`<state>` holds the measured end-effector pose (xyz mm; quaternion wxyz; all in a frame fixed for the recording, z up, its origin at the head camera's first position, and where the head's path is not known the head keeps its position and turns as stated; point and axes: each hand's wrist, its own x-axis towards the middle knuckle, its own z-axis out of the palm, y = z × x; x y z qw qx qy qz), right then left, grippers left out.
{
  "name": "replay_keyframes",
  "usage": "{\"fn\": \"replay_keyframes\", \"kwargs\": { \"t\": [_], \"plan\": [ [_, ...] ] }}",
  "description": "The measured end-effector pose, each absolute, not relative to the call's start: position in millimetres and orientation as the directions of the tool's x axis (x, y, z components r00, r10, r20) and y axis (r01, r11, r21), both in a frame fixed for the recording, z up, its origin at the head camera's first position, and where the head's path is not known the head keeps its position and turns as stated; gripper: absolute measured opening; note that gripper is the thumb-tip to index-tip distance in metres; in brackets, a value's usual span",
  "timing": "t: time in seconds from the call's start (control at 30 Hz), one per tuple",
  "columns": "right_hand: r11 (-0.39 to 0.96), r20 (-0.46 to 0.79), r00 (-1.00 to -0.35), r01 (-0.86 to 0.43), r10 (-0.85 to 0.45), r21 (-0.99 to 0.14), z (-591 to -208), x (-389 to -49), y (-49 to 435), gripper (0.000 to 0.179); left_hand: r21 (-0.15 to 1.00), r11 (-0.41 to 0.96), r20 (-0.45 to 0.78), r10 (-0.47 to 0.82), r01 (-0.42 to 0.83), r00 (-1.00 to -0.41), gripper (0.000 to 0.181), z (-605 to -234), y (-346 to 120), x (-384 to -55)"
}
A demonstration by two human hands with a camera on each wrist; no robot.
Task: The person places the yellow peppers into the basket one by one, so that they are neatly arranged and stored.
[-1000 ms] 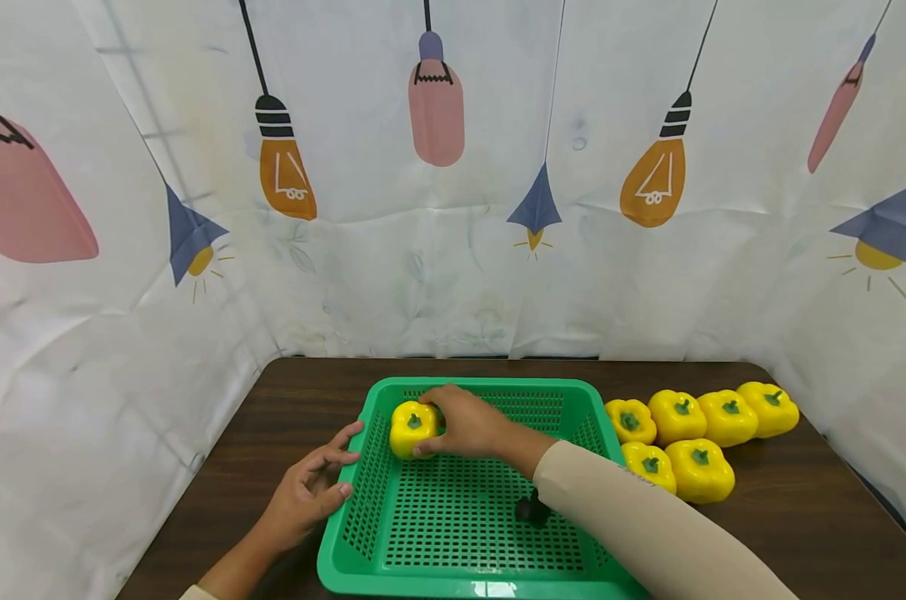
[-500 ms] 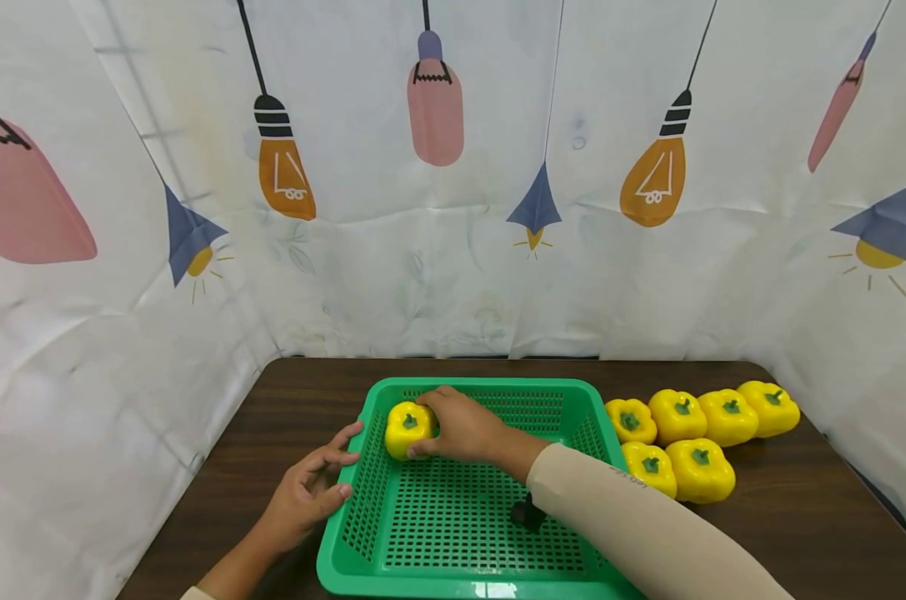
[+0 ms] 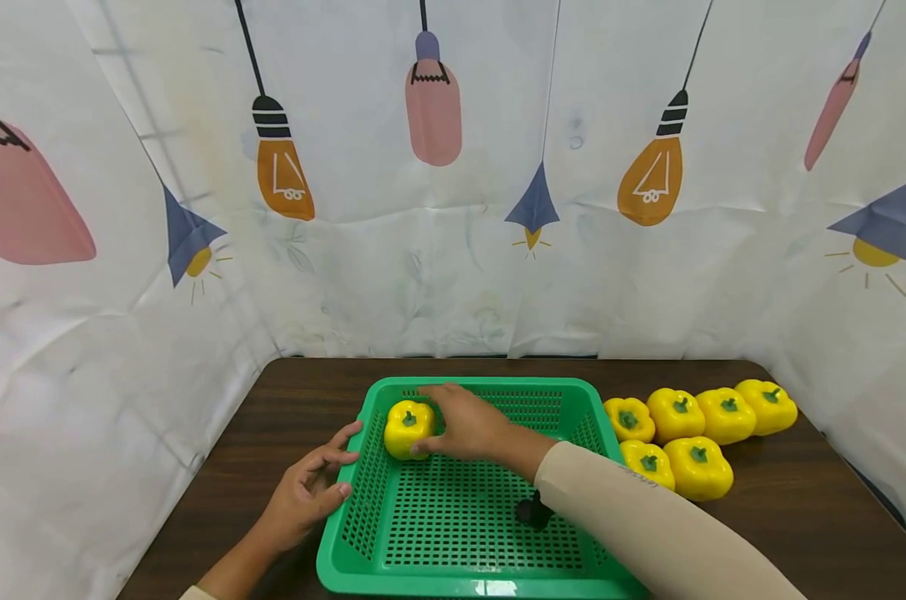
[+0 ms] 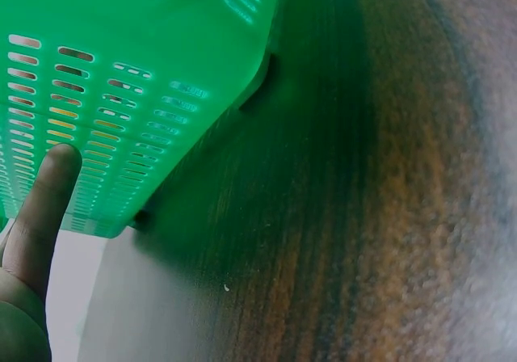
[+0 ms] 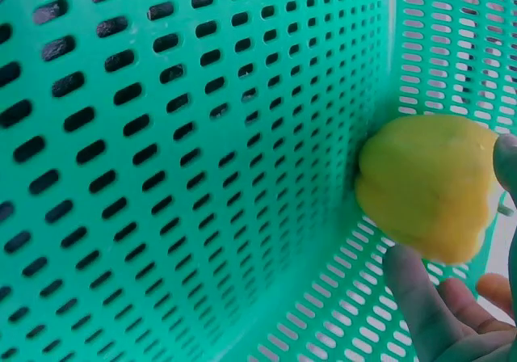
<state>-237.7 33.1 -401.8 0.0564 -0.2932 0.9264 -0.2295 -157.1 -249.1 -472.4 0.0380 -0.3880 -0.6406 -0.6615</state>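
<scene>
A yellow bell pepper (image 3: 409, 429) with a green stem sits upright in the back left corner of a green perforated plastic basket (image 3: 437, 585). My right hand (image 3: 468, 425) is just to its right, fingers spread and thumb by the pepper's lower right side. The right wrist view shows the pepper (image 5: 428, 188) on the basket floor near the side walls, with fingertips (image 5: 401, 261) close beside it. Outside the basket, my left hand (image 3: 302, 496) rests along the left rim with fingers extended. In the left wrist view one finger (image 4: 40, 208) lies against the slotted wall.
Several more yellow bell peppers (image 3: 698, 468) stand in two rows on the dark wooden table (image 3: 783, 517), right of the basket. A small black device (image 3: 533, 512) hangs at the right wrist. White curtains (image 3: 453, 275) printed with lamps surround the table.
The pepper has shifted slightly left into the corner. My right hand has loosened its hold on it, its fingers spreading away. My left hand has stayed at the rim.
</scene>
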Motion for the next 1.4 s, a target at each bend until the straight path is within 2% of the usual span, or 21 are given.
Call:
{"fn": "replay_keyframes", "kwargs": {
  "t": [0.23, 0.53, 1.03, 1.4],
  "plan": [
    [0.713, -0.014, -0.823, -0.484, -0.568, -0.507, -387, -239, 51, 0.087, 0.791, -0.203, 0.598, 0.459, 0.577, -0.658, 0.042, -474, -249, -159],
    [0.726, -0.037, -0.829, -0.467, -0.558, -0.505, -361, -237, 75, 0.085, 0.808, -0.2, 0.577, 0.459, 0.555, -0.675, 0.04, -473, -249, -158],
    [0.763, -0.011, -0.87, -0.426, -0.493, -0.486, -340, -233, 120, 0.083, 0.831, -0.185, 0.546, 0.456, 0.525, -0.703, 0.037, -472, -250, -157],
    [0.745, 0.003, -0.862, -0.441, -0.508, -0.501, -330, -231, 153, 0.082, 0.826, -0.179, 0.551, 0.456, 0.535, -0.699, 0.039, -473, -250, -158]
  ]
}}
